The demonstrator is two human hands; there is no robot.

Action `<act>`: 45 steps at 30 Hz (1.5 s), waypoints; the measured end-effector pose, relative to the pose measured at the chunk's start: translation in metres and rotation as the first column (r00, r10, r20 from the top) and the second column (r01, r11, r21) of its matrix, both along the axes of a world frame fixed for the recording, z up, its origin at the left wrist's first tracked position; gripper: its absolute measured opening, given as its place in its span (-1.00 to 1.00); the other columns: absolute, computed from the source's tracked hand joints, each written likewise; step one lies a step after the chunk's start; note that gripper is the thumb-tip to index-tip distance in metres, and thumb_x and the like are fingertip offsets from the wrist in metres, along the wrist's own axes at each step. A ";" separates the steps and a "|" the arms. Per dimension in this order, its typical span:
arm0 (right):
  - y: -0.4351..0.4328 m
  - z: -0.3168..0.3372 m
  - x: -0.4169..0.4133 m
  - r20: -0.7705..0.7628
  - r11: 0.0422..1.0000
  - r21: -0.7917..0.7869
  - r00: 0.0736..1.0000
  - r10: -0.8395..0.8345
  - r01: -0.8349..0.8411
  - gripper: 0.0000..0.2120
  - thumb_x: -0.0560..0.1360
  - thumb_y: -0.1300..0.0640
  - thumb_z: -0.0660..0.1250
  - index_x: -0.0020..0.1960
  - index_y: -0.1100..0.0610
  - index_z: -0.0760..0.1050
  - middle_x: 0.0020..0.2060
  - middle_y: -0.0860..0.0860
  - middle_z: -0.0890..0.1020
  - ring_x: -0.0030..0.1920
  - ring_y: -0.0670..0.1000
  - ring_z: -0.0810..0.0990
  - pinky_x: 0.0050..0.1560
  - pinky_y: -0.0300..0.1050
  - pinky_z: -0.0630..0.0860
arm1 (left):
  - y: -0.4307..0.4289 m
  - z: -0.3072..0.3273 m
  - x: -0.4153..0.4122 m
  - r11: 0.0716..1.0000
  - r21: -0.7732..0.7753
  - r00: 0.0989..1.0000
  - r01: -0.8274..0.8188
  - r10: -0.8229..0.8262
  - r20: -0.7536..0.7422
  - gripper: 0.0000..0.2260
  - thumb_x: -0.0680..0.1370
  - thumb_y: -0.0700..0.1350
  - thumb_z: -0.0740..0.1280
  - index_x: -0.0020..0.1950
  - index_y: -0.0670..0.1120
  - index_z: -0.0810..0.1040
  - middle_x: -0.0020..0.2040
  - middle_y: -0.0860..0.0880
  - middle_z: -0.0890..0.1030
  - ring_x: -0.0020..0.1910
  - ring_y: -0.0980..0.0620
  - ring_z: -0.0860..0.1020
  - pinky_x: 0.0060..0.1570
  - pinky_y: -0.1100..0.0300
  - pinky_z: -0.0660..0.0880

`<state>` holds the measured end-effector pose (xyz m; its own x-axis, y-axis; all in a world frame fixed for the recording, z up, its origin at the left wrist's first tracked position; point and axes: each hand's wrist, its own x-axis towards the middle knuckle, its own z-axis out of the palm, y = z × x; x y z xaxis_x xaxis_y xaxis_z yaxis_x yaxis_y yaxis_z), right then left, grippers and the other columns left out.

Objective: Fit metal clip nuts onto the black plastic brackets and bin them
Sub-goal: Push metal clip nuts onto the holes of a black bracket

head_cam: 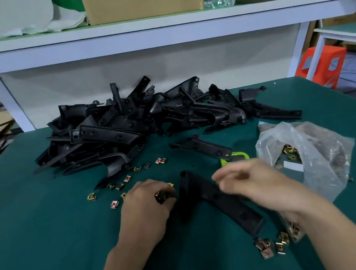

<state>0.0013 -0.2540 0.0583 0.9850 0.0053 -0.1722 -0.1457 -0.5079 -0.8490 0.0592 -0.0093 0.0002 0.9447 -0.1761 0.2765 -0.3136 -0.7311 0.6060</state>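
Green mat [34, 231] covers the bench, with a heap of black brackets [123, 125] at the back. My left hand [146, 208] grips 1 end of the bracket [222, 201] lying before me, fingers curled round it and a brass clip nut [162, 194]. My right hand [252, 183] hovers over its long arm, blurred, fingers loose, holding nothing. Some loose nuts [119, 187] lie beyond my left hand, and a plastic bag [319, 157] sits to the right.
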 end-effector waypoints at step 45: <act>0.044 -0.042 0.012 0.281 0.871 -0.455 0.958 -0.055 0.183 -0.66 0.48 0.13 0.36 0.20 -0.12 0.43 -0.04 -0.11 0.60 -0.12 0.08 0.53 -0.16 -0.02 0.46 | 0.006 0.011 -0.005 0.989 0.112 0.990 -0.102 0.089 0.111 -0.83 0.58 -0.20 0.40 -0.05 0.09 0.60 -0.24 0.27 0.45 -0.12 0.13 0.40 -0.07 0.23 0.28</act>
<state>0.0129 -0.2096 0.0159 0.9827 -0.1332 0.1285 -0.0461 -0.8484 -0.5273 0.0543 -0.0033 0.0116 0.9255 -0.1235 0.3580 -0.2965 -0.8244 0.4822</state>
